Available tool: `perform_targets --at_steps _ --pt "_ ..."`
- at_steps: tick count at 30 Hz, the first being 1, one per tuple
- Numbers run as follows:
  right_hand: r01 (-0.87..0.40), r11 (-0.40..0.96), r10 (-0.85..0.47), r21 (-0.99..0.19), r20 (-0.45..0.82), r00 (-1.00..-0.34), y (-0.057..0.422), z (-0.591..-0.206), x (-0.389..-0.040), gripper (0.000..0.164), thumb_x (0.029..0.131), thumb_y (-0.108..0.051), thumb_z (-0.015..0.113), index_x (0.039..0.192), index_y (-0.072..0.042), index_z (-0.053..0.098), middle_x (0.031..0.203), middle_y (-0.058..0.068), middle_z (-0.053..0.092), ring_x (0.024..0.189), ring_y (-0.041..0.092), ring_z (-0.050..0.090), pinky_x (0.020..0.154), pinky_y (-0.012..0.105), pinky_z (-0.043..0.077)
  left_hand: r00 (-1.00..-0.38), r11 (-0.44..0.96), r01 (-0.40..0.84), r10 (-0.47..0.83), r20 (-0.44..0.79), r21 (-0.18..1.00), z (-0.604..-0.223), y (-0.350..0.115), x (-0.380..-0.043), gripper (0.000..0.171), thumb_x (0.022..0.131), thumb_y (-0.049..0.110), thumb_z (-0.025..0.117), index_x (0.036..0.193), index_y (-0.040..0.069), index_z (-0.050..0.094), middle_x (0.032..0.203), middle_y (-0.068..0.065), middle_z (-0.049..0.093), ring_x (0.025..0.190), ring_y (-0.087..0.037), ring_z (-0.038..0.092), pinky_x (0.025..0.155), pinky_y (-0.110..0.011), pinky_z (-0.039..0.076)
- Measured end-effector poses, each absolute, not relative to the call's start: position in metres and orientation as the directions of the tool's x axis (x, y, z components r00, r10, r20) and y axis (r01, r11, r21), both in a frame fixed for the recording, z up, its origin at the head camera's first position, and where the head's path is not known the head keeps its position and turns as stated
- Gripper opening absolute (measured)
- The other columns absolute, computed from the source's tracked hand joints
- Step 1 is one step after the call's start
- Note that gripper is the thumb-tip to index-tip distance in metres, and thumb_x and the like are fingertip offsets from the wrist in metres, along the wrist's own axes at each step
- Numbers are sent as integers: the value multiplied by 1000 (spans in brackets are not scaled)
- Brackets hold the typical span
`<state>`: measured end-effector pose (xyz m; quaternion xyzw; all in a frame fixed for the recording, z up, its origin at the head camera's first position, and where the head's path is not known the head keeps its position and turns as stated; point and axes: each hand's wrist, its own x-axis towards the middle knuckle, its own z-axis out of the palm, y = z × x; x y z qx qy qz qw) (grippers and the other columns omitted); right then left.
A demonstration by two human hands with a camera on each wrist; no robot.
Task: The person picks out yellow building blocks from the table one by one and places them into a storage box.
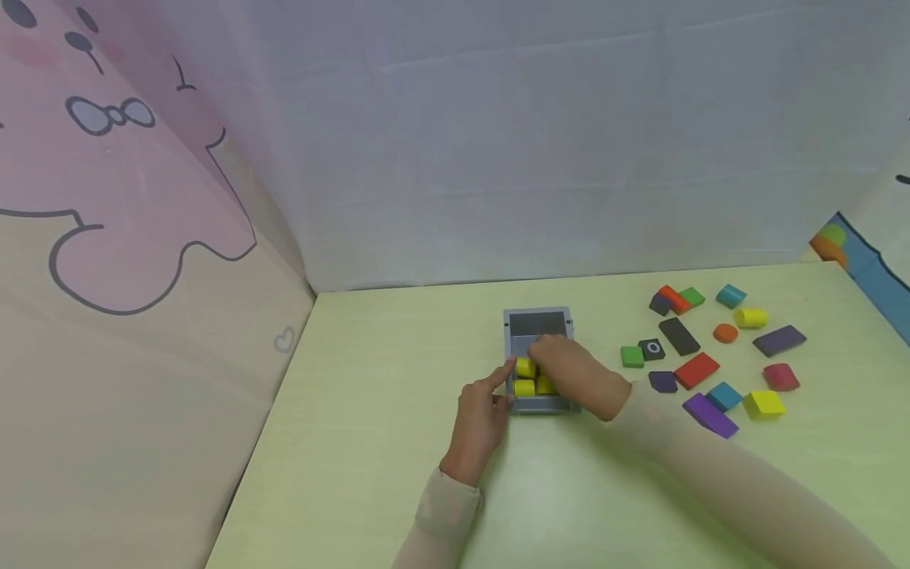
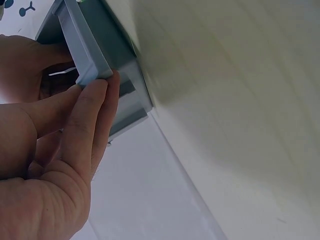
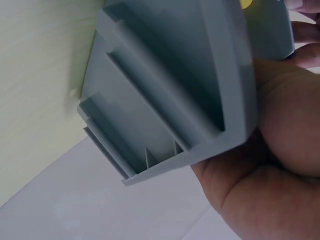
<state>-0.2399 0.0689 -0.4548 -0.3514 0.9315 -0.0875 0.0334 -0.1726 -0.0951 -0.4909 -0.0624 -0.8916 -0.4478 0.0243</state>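
Observation:
A grey plastic box (image 1: 543, 405) stands on the table with several yellow cylinder blocks (image 1: 524, 387) in its near half. At the box's left side, my left hand (image 1: 478, 427) holds the wall; in the left wrist view its fingertips (image 2: 95, 90) and thumb meet at the rim. My right hand (image 1: 572, 373) reaches over the right wall, fingers bent down among the yellow blocks. Those fingertips are hidden, so whether they grip a block cannot be seen. The right wrist view shows the ribbed outer side of the box (image 3: 150, 90) beside the right hand (image 3: 280, 150).
Loose coloured blocks lie to the right: a red block (image 1: 697, 371), a purple block (image 1: 711, 415), a yellow cube (image 1: 764, 405), a yellow cylinder (image 1: 750, 318) and several others. A pale curtain (image 1: 540, 158) hangs behind the table's back edge.

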Motion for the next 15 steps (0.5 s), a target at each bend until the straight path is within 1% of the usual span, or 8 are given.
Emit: perform_targets --at_steps 4,9,15 --pt "-645 740 -657 -189 -2 -754 69 -453 -239 19 74 4 69 83 -7 56 77 3 53 68 16 44 66 31 46 -990 576 141 97 105 805 -491 -95 -172 60 81 -3 64 130 26 47 127 -4 51 63 -8 59 50 -23 41" --pt "-653 739 -659 -165 22 -751 70 -450 -237 20 74 4 70 85 -7 57 78 2 53 69 16 44 67 31 46 -988 579 154 101 117 801 -491 -96 -172 59 81 -3 64 130 25 48 127 -4 51 66 -5 59 51 -23 43" --pt "-656 737 -658 -166 50 -752 74 -441 -231 25 74 6 69 95 -4 58 92 6 59 82 19 50 79 35 48 -991 576 135 96 97 806 -493 -96 -173 60 81 -3 64 130 26 48 128 -2 50 69 -4 59 52 -23 44"
